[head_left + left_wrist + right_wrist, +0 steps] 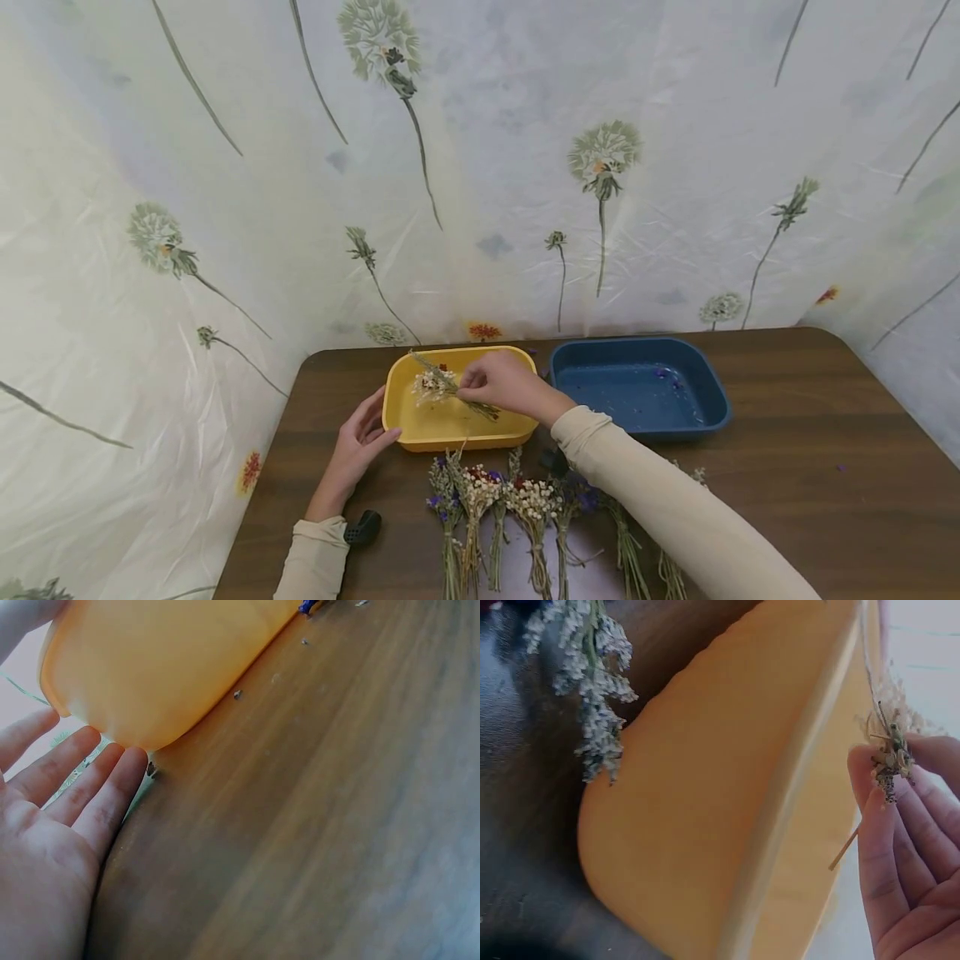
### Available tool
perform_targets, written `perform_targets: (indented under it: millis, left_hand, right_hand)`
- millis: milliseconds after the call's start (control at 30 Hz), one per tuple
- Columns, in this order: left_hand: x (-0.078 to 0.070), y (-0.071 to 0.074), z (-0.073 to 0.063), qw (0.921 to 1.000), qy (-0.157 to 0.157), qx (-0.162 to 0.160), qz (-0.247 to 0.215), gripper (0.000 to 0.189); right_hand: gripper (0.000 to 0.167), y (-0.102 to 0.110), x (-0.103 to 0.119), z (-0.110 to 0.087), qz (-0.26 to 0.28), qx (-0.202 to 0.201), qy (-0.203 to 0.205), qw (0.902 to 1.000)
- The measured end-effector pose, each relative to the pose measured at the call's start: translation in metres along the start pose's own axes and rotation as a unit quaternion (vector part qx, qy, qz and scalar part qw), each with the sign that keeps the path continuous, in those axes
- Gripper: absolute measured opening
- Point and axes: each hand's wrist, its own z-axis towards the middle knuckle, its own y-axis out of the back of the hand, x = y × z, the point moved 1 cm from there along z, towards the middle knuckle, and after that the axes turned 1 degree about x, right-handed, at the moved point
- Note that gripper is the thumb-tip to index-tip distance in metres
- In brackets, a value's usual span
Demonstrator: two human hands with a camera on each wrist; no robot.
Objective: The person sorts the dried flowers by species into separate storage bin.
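My right hand (506,385) reaches over the yellow tub (465,444) and pinches a small bunch of dried flowers (435,383) by its stems between thumb and fingertips. White blossoms and a grey-green sprig point to the left, the cut stems to the right. In the right wrist view, the stem ends (891,765) show between the fingers, with a thin string running upward. The left hand (360,442) lies against the tub's left end, thumb near its front corner. Its fingers (79,799) are extended in the left wrist view, with the tips at the tub's outer wall (172,667).
To the right stands a blue tub (708,421) with a few purple petals inside. Several tied bunches of dried flowers (531,500) lie in a row along the front of the brown table (810,417). A flower-printed sheet (495,167) hangs behind. Small plant crumbs (238,694) dot the tabletop.
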Motion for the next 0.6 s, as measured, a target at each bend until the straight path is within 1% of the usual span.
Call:
perform_targets:
  millis: [267, 467, 600]
  left_hand:
    - [0.000, 0.000, 0.002, 1.0000, -0.005, -0.001, -0.003, 0.072]
    - [0.001, 0.001, 0.001, 0.9999, -0.008, 0.002, -0.008, 0.072]
    - [0.003, 0.001, 0.001, 0.9999, -0.004, 0.004, -0.009, 0.072]
  right_hand:
    - [0.010, -0.002, 0.006, 0.018, -0.024, 0.038, 0.003, 0.9990]
    - [0.016, -0.002, 0.009, 0.031, -0.040, 0.067, 0.005, 0.9969]
    - [0.019, -0.005, 0.011, 0.037, -0.056, 0.081, 0.010, 0.9951]
